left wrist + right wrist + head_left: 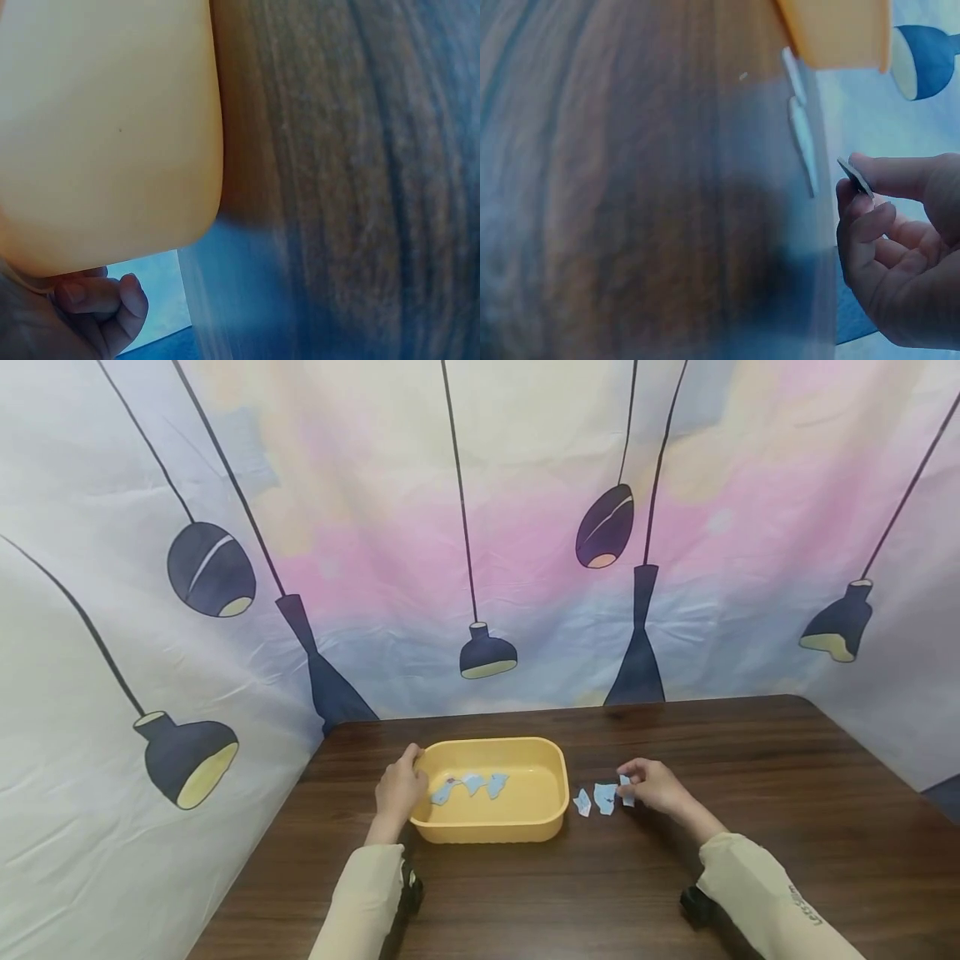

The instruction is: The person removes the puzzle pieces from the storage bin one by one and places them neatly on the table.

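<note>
A yellow plastic basin (491,832) stands on the table, with several jagged pale blue scraps (472,784) lying inside it. My left hand (400,792) grips its left rim; in the left wrist view, the fingers (97,300) curl at the edge of the basin wall (112,135). To the right of the basin, my right hand (654,785) pinches another pale blue scrap (627,792) between thumb and fingers. That scrap (855,178) shows edge-on in the right wrist view, lifted off the tabletop. Two more scraps, a small one (582,802) and a larger one (604,798), lie between basin and hand.
The dark wood-grain table (525,893) carries everything. Behind and to the left of it hangs a cloth backdrop (375,527) printed with pendant lamps. In the right wrist view, a tiny pale speck (743,76) lies on the wood near the basin.
</note>
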`<state>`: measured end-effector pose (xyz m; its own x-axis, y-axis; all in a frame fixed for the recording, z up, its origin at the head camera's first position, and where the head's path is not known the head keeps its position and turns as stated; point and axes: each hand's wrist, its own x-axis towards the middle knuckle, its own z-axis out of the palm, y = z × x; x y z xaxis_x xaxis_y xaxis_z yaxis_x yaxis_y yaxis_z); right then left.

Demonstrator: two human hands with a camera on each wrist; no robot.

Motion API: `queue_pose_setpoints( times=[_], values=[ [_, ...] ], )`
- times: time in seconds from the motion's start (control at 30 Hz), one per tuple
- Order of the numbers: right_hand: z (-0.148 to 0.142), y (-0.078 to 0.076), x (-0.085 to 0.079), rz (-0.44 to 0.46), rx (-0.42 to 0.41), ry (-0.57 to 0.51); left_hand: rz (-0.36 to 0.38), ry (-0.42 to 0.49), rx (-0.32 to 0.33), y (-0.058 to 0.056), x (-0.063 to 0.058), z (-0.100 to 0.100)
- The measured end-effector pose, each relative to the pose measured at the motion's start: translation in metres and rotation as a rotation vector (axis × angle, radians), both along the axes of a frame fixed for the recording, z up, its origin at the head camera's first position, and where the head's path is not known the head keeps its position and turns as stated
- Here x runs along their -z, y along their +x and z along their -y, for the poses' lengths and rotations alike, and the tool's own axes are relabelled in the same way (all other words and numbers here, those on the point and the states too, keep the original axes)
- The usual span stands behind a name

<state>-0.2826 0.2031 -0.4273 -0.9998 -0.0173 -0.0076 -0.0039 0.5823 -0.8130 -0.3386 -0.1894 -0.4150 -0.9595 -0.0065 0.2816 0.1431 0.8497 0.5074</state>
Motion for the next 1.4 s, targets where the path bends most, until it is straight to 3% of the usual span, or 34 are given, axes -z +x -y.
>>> queue_pose_setpoints(
  times=[0.17,0.33,0.47,0.67,0.87,1.03,1.4],
  values=[
    [-0.002,-0.002,0.009,0.033,0.015,0.016,0.025,0.005,-0.007,-0.001,0.002,0.002],
    [-0.004,-0.004,0.012,-0.003,-0.009,0.117,0.016,0.017,-0.004,0.001,0.003,0.003],
    [-0.006,-0.006,0.010,-0.031,-0.042,0.169,0.003,0.017,-0.008,0.001,0.002,0.004],
    [0.001,-0.007,0.002,-0.086,-0.034,0.143,0.009,0.011,-0.008,0.000,0.002,0.005],
    [0.033,-0.011,-0.020,-0.180,-0.030,0.075,-0.005,0.013,-0.003,0.000,0.002,0.005],
    [0.066,-0.018,-0.035,-0.214,-0.080,0.024,-0.006,0.017,-0.004,0.000,0.002,0.004],
    [0.137,-0.033,-0.028,-0.147,-0.196,-0.054,-0.019,0.026,0.000,-0.002,0.001,0.000]
  ],
)
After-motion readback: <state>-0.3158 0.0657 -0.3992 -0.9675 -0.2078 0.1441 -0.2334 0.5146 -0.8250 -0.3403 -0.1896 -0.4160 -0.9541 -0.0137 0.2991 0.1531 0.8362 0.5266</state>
